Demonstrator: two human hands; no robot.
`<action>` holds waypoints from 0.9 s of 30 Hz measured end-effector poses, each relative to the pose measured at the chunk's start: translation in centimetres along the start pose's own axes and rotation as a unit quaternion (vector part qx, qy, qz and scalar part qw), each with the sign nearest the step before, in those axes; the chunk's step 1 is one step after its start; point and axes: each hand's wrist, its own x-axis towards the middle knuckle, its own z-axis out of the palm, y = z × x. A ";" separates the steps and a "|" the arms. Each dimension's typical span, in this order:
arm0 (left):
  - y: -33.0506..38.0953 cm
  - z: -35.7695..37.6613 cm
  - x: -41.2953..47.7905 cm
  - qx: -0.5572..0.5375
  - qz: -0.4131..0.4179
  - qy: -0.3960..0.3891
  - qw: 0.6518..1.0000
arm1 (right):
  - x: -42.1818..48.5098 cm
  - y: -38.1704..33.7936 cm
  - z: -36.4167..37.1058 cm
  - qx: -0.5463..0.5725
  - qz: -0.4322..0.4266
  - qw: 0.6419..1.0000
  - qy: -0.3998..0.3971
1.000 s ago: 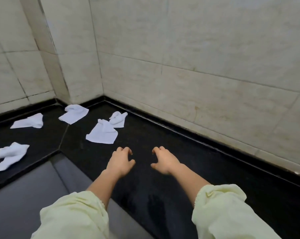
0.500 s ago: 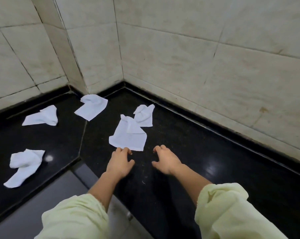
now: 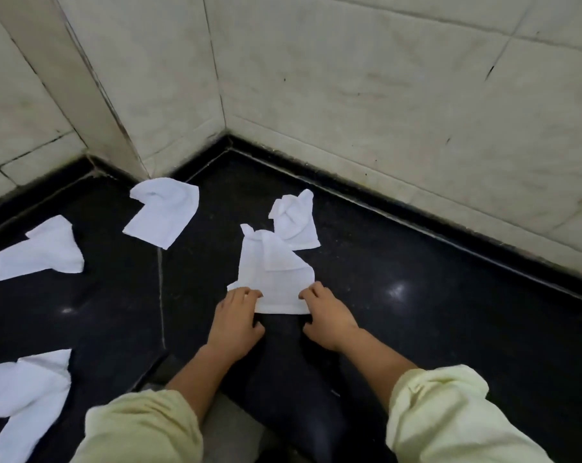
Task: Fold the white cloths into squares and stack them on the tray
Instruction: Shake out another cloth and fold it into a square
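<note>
Both hands rest on the near edge of a white cloth (image 3: 274, 282) at the centre of the frame: the left hand (image 3: 235, 320) has its fingers curled over the lower left corner, the right hand (image 3: 326, 317) over the lower right corner, each pinching the fabric with fingers bent rather than spread. The cloth looks like thin woven towelling, roughly triangular with a flap folded over its top. It lies on a glossy black stone counter (image 3: 433, 295) speckled with light reflections. Four more crumpled white cloths lie around: one just above it (image 3: 294, 218), one upper centre-left (image 3: 162, 212), one at the left edge (image 3: 37, 252), one lower left (image 3: 22, 396). Pale, stained marble tiles (image 3: 383, 95) form the walls. Pale yellow sleeves (image 3: 450, 419) cover the forearms.
</note>
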 end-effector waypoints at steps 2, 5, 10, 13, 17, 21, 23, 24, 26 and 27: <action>-0.7 0.1 1.2 0.010 0.027 -0.009 1.000 | 1.0 -0.7 0.1 -0.025 0.003 1.000 -0.004; -1.6 0.2 2.5 0.022 0.067 -0.033 0.997 | 2.1 -1.5 0.3 -0.074 0.000 0.997 -0.001; -2.3 0.6 3.6 0.003 0.082 -0.066 0.994 | 2.9 -1.9 0.9 -0.102 0.007 0.995 0.023; -2.4 0.8 3.9 0.020 0.081 -0.057 0.995 | 3.3 -2.0 0.8 0.055 0.095 0.992 0.070; -2.2 0.7 4.4 0.009 0.077 -0.053 0.996 | 2.9 -1.8 0.1 0.297 0.182 0.932 0.097; -0.8 -1.1 4.9 -0.013 0.059 -0.074 0.995 | 1.5 -0.8 -1.4 0.358 0.168 0.915 0.081; -0.1 -2.5 5.5 -0.030 0.043 -0.082 0.995 | 0.9 -0.2 -2.5 0.383 0.164 0.906 0.072; 0.4 -3.3 5.8 -0.042 0.041 -0.082 0.995 | 0.5 0.1 -3.3 0.402 0.162 0.898 0.071; 1.4 -5.0 6.4 -0.078 0.047 -0.091 0.992 | -0.7 0.4 -5.4 0.439 0.154 0.882 0.078; 2.0 -6.0 6.7 -0.095 0.059 -0.104 0.988 | -1.4 0.6 -6.6 0.458 0.151 0.873 0.081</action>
